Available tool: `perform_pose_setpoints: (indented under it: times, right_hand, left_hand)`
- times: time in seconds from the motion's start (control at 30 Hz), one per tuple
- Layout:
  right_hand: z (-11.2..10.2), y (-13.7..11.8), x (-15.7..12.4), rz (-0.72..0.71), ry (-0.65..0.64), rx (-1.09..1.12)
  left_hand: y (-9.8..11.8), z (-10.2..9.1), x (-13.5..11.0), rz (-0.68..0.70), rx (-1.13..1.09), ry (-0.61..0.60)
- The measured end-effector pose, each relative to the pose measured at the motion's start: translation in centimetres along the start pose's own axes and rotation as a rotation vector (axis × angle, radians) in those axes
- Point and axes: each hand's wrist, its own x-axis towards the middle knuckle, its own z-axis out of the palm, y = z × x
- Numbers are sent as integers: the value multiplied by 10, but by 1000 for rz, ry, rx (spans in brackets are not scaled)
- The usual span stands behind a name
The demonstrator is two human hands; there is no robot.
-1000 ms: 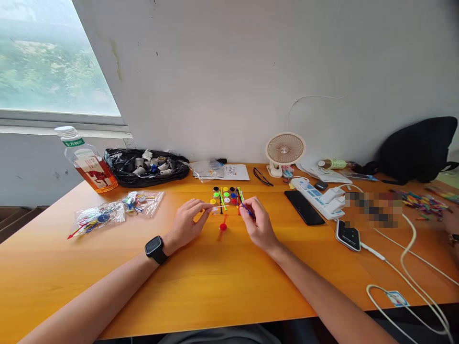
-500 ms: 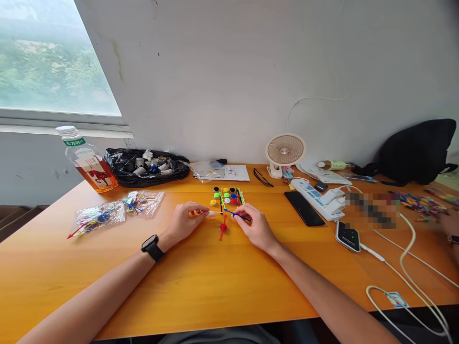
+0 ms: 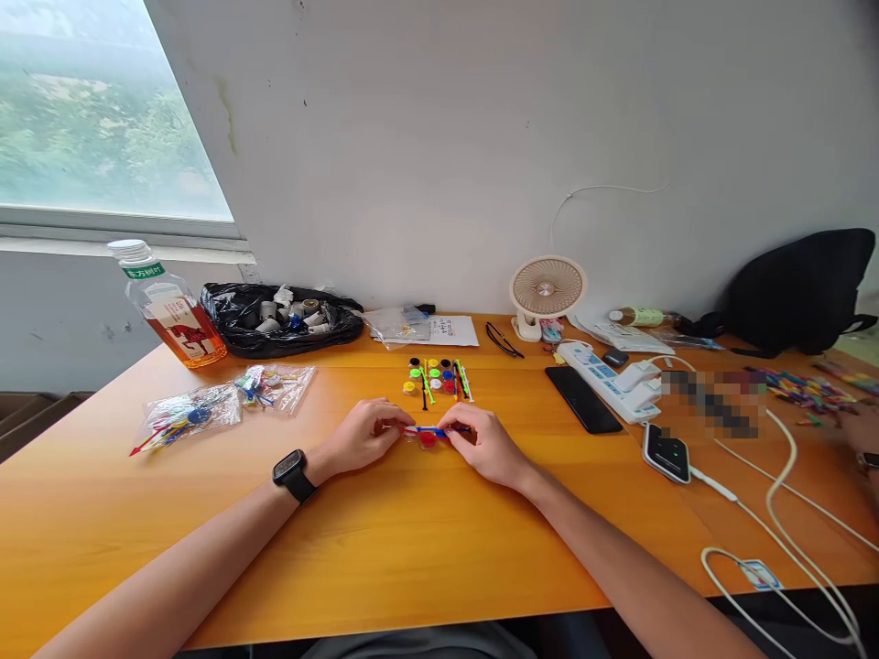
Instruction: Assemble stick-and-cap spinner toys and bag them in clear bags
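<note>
My left hand [image 3: 363, 433], with a black watch on its wrist, and my right hand [image 3: 484, 444] meet at the middle of the orange table [image 3: 412, 540]. Between their pinched fingertips lies a thin blue stick [image 3: 434, 429], held level at both ends. It crosses right over a small red disc [image 3: 427, 439] resting on the table. Behind the hands stands a small group of coloured discs and sticks [image 3: 438, 377] laid in rows.
Two clear bags of coloured parts [image 3: 220, 403], a tea bottle [image 3: 168, 311] and a black bag of spools [image 3: 281, 318] sit left. A fan [image 3: 548, 291], glasses, a black phone [image 3: 582, 397], a power strip [image 3: 608, 375] and cables lie right. Another person's hand [image 3: 862, 430] shows at the right edge.
Both hands came toward me from the rows of parts. The blue stick turned level and now lies over the red disc, with both hands pinching it.
</note>
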Motion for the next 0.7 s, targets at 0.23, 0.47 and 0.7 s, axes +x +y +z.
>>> perform_pose_setpoints:
  times: [0.23, 0.47, 0.7]
  right_hand:
    - [-3, -9, -3, -40, -32, 0]
    - [-3, -11, -4, -36, -138, -32]
    - [-2, -7, -4, -25, -127, 2]
  left_hand:
    - [19, -5, 0, 70, 20, -66]
    - [9, 8, -1, 156, 94, -16]
    - [10, 8, -3, 98, 5, 45]
